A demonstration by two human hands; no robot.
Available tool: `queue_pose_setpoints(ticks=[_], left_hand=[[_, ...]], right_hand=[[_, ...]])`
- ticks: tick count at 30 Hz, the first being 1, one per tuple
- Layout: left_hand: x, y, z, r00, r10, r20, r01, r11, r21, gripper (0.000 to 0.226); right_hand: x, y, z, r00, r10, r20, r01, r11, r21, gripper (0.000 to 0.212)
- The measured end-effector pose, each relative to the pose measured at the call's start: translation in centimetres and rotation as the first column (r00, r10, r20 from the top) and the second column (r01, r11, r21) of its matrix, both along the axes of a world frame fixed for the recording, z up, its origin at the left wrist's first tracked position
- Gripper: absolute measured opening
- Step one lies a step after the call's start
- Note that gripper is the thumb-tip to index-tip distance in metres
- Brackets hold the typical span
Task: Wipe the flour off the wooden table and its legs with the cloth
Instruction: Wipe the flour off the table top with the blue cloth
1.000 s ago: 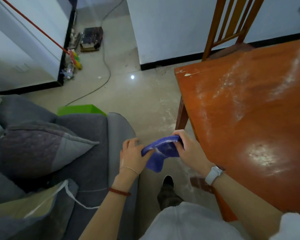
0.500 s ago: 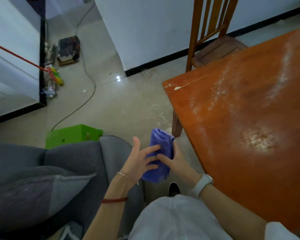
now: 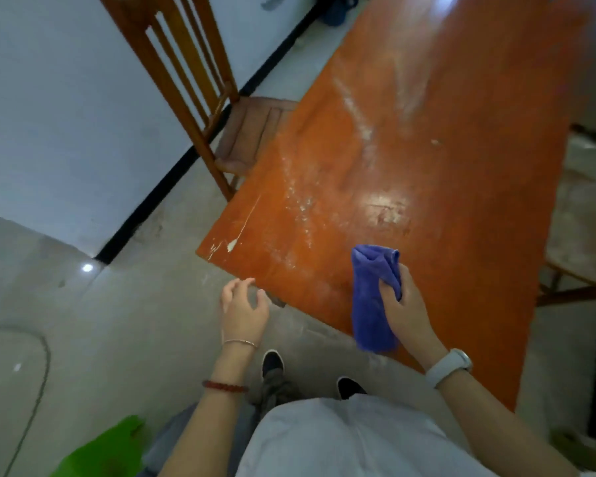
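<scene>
The orange wooden table (image 3: 461, 201) fills the right half of the head view, streaked with white flour (image 3: 355, 115) along its left and middle. My right hand (image 3: 406, 311) grips a folded blue cloth (image 3: 372, 297) over the table's near edge. The cloth hangs down past that edge. My left hand (image 3: 243, 308) hovers empty beside the near left edge of the table, fingers loosely curled. A table leg is barely visible under the edge by my left hand.
A wooden chair (image 3: 200, 84) stands pushed in at the table's far left side against the white wall. Another seat (image 3: 582, 256) sits at the right. A green box (image 3: 107, 449) and a cable (image 3: 38, 366) lie on the floor at left.
My left hand let go of the cloth. My right hand carried it up and right onto the table's near edge. The view swung away from the grey sofa toward the table.
</scene>
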State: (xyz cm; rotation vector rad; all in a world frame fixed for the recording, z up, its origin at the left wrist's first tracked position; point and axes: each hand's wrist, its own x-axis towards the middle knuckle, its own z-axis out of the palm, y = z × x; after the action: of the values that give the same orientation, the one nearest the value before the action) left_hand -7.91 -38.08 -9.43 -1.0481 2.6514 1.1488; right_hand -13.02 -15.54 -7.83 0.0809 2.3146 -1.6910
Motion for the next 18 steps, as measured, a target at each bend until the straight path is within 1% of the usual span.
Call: queue_pose_setpoints(ticks=[2,3,4,5,7,8,9,10,11,13,15,16,17,18], left_hand=[[-2.3,-1.8,-0.5,0.994,-0.107,0.026,0.108,0.994,-0.024,0.036],[-3.3,-2.6,-0.7,0.987,-0.156,0.036,0.158,0.986,-0.057,0.038],[-4.3,-3.3,-0.9,0.978,-0.204,0.048,0.208,0.973,-0.099,0.041],[-5.3,-3.8,-1.0,0.966,-0.251,0.066,0.258,0.956,-0.137,0.043],[-6.7,-4.4,-1.5,0.937,-0.329,0.117,0.346,0.921,-0.179,0.046],[-7.2,-4.6,-1.8,0.922,-0.361,0.141,0.383,0.902,-0.198,0.048],[-7.5,-4.8,-2.1,0.908,-0.386,0.164,0.416,0.881,-0.227,0.05],[-7.7,-5.1,-2.6,0.895,-0.404,0.19,0.443,0.859,-0.259,0.051],[-7.9,-5.3,-2.9,0.885,-0.413,0.212,0.461,0.841,-0.284,0.053],[-8.1,-5.8,-3.3,0.881,-0.413,0.233,0.469,0.828,-0.308,0.055],[-8.1,-6.5,-3.5,0.886,-0.406,0.222,0.459,0.834,-0.306,0.054],[-8.2,-7.1,-3.6,0.89,-0.402,0.216,0.452,0.841,-0.298,0.054],[-8.2,-7.7,-3.6,0.892,-0.398,0.216,0.448,0.847,-0.287,0.053],[-8.3,-8.3,-3.7,0.89,-0.399,0.221,0.449,0.85,-0.276,0.053]], right_hand=[[0.3,0.7,0.2,0.984,-0.164,-0.074,0.172,0.977,0.122,0.022],[0.6,1.2,0.3,0.964,-0.24,-0.116,0.26,0.944,0.201,0.023],[1.0,1.7,0.4,0.939,-0.302,-0.163,0.339,0.891,0.302,0.028],[1.5,2.2,0.5,0.918,-0.342,-0.201,0.396,0.811,0.431,0.036],[2.8,3.4,0.6,0.881,-0.404,-0.247,0.458,0.595,0.661,0.044],[3.5,3.9,0.5,0.857,-0.446,-0.259,0.479,0.504,0.719,0.046],[4.2,4.2,0.5,0.829,-0.494,-0.264,0.499,0.437,0.748,0.046],[4.8,4.4,0.1,0.801,-0.544,-0.251,0.507,0.393,0.767,0.046],[5.3,4.4,-0.4,0.776,-0.595,-0.208,0.498,0.376,0.781,0.047],[5.8,3.6,-1.7,0.747,-0.661,-0.065,0.428,0.405,0.808,0.051],[5.4,0.8,-2.6,0.75,-0.661,0.008,0.372,0.433,0.821,0.053],[4.8,-1.4,-2.9,0.781,-0.625,0.015,0.346,0.452,0.822,0.054],[4.1,-4.1,-2.9,0.832,-0.554,0.018,0.309,0.491,0.814,0.055],[3.4,-7.0,-3.0,0.896,-0.444,0.03,0.251,0.559,0.79,0.055]])
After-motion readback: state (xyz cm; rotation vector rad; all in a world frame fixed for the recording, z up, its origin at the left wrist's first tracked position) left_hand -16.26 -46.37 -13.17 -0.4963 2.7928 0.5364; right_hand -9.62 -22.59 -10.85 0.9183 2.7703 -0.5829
